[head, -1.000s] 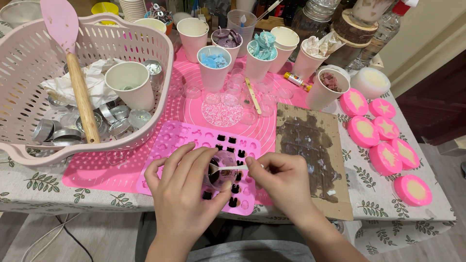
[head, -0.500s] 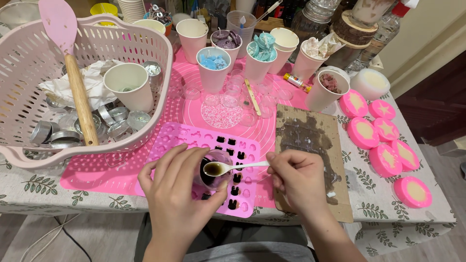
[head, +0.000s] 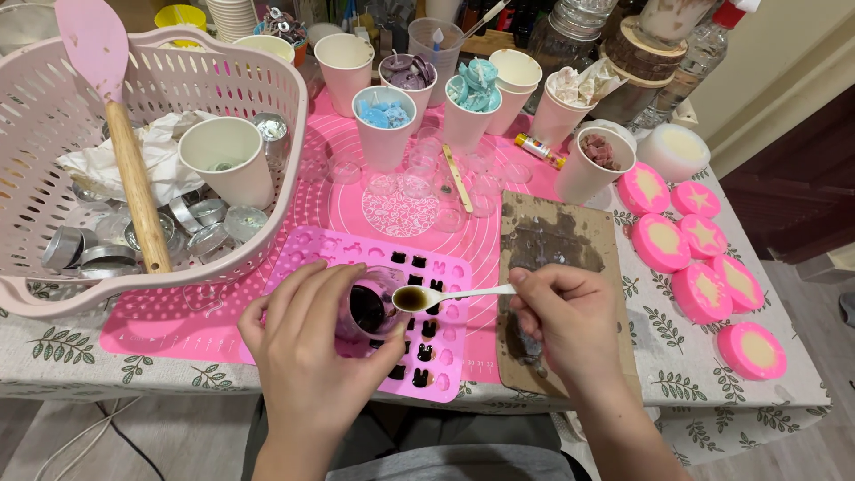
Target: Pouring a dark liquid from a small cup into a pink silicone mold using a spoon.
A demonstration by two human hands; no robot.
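My left hand (head: 307,347) grips a small clear cup (head: 367,303) of dark brown liquid, tilted over a pink silicone mould (head: 450,343). My right hand (head: 570,321) holds a small white spoon (head: 450,295) by its handle; its bowl carries dark liquid and sits just right of the cup's rim. Several small cavities of the mould near the cup are filled with dark liquid. The mould lies on a pink silicone mat (head: 169,321).
A pink basket (head: 285,98) at left holds a spatula (head: 120,134), a paper cup, tins. Paper cups (head: 383,125) of coloured wax pieces stand behind the mat. A stained brown board (head: 552,236) lies under my right hand; pink round discs (head: 704,289) lie at right.
The spoon has come out of the cup, loaded with dark liquid, and my right hand has drawn to the right. My left hand still holds the cup.
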